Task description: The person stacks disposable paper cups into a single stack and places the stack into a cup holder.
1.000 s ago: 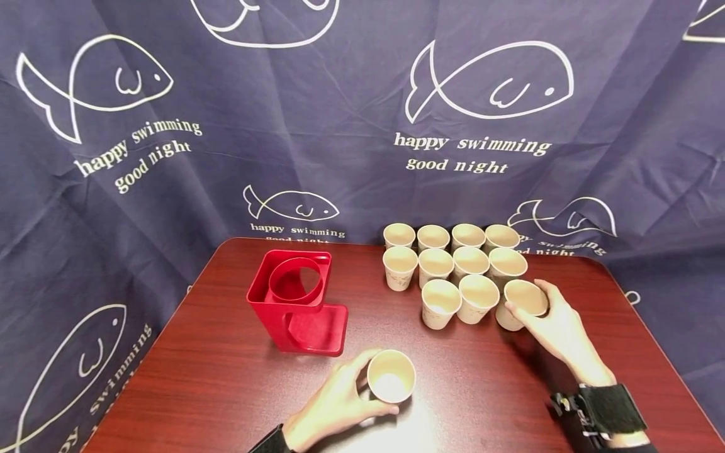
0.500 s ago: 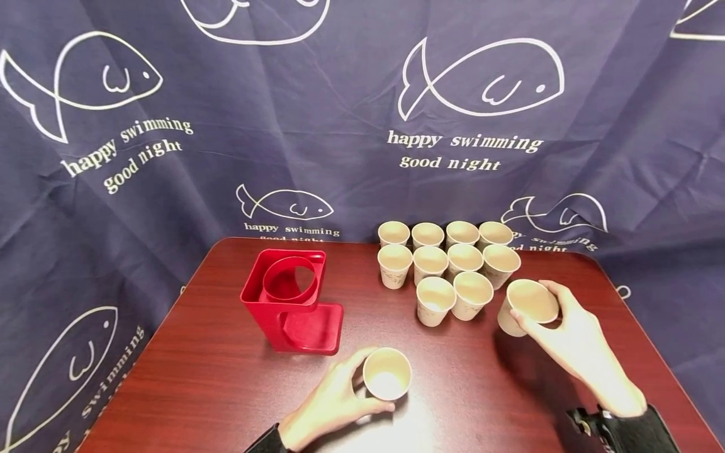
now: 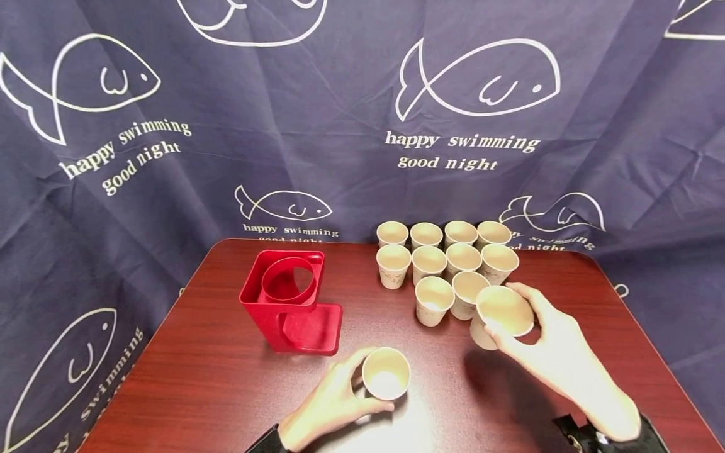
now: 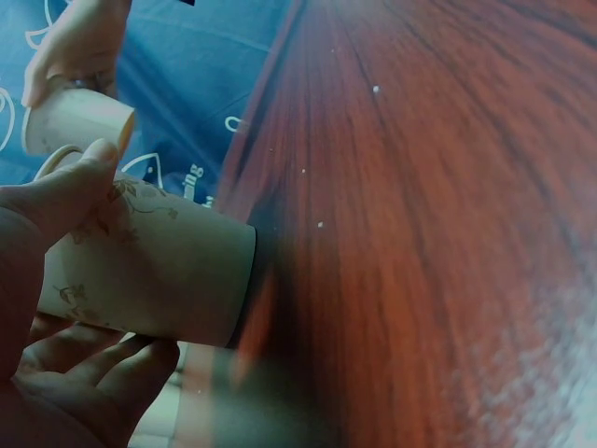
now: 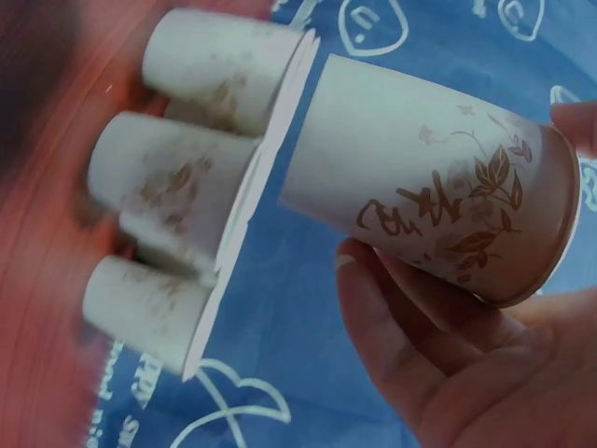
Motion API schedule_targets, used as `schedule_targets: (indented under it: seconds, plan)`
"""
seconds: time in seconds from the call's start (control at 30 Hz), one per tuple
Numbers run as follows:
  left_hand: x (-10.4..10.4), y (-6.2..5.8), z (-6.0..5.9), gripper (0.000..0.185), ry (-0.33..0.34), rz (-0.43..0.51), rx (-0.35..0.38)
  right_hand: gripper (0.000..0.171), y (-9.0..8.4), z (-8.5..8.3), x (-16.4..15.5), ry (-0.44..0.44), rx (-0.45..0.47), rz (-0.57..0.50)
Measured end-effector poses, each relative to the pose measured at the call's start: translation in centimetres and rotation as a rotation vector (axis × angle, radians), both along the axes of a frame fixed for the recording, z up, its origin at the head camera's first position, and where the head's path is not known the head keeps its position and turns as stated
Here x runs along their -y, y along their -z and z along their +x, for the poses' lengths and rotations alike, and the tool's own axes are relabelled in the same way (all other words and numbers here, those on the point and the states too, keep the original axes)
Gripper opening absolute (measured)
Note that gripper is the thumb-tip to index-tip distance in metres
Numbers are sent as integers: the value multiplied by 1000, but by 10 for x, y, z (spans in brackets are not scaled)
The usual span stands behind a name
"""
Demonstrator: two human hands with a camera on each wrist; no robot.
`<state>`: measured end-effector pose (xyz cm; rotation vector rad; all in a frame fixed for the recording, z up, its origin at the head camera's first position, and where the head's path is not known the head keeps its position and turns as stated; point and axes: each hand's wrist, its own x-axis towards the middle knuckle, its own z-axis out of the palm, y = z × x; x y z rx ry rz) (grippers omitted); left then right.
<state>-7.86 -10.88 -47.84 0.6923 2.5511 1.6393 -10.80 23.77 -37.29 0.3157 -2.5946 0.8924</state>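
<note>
My left hand [image 3: 331, 402] grips a paper cup [image 3: 386, 374] that stands upright on the dark red table [image 3: 215, 384] near its front edge; the left wrist view shows fingers wrapped round that cup [image 4: 149, 271]. My right hand [image 3: 552, 343] holds a second paper cup [image 3: 500, 316], lifted off the table and tilted, just right of the group of paper cups [image 3: 444, 264]. In the right wrist view this cup [image 5: 429, 177] has a leaf print, with my fingers [image 5: 410, 345] under it and the grouped cups [image 5: 177, 177] behind.
A red plastic cup holder [image 3: 289, 302] with a round opening on top stands left of centre on the table. Several paper cups stand in rows at the back right. A dark blue cloth [image 3: 283, 113] with fish prints hangs behind and around the table.
My right hand has lifted its cup away from the group and carried it left and toward me, tilting it. The left hand and its cup have stayed in place.
</note>
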Motion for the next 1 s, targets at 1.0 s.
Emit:
schedule_targets:
  seconds: [1.0]
  plan:
    - [-13,-4,-11,73,29,-45,-23,77,-13,14,62,-396,6,-34]
